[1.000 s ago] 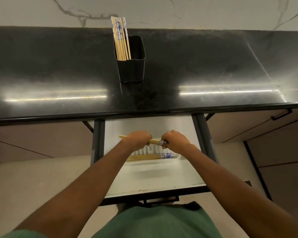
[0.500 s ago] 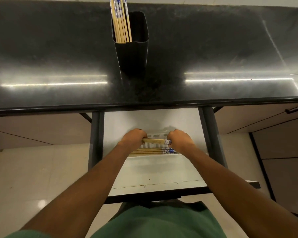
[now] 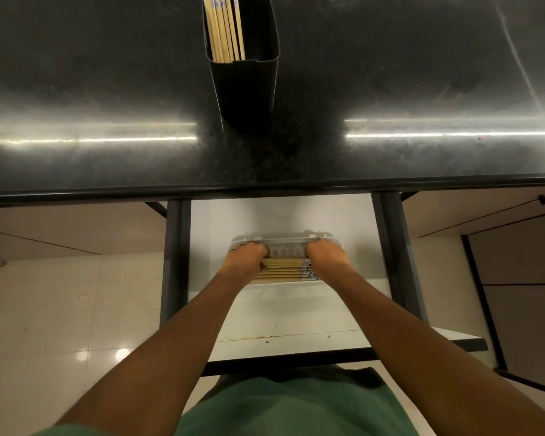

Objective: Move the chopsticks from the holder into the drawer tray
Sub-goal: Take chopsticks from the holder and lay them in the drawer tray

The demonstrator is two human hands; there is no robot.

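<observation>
Head view, the only one: both your hands are down in the open drawer (image 3: 283, 313), working at the white tray (image 3: 283, 241). Left hand (image 3: 247, 255) is curled into a fist over the plain ends of the chopsticks in the tray (image 3: 283, 270); right hand (image 3: 324, 254) is fisted over the patterned blue ends. Fingers are hidden under the knuckles, so I cannot tell whether either hand is actually pinching sticks or just pressing on them.

Several sticks lie flat, side by side, running left to right across the near part of the tray. They look roughly parallel.

Step in hand, as I read it: seating this batch. To do it well:
- Lower both ends level so no stick rides up on its neighbour.
- Keep patterned ends all on the right, matching what's laid down.
- Let go of both ends together; releasing one side first would likely skew the row.
- Lift your hands straight up so a knuckle doesn't drag a stick out.

Not finished: the black holder (image 3: 244, 86) stands on the far side of the dark desk (image 3: 422, 89), well apart from the drawer, and a bunch of chopsticks in the holder (image 3: 224, 33) leans against its left wall. Their tops are cut off by the frame edge, so no count.

Next reach is up and far; take a small bunch so it fits your grip.
</observation>
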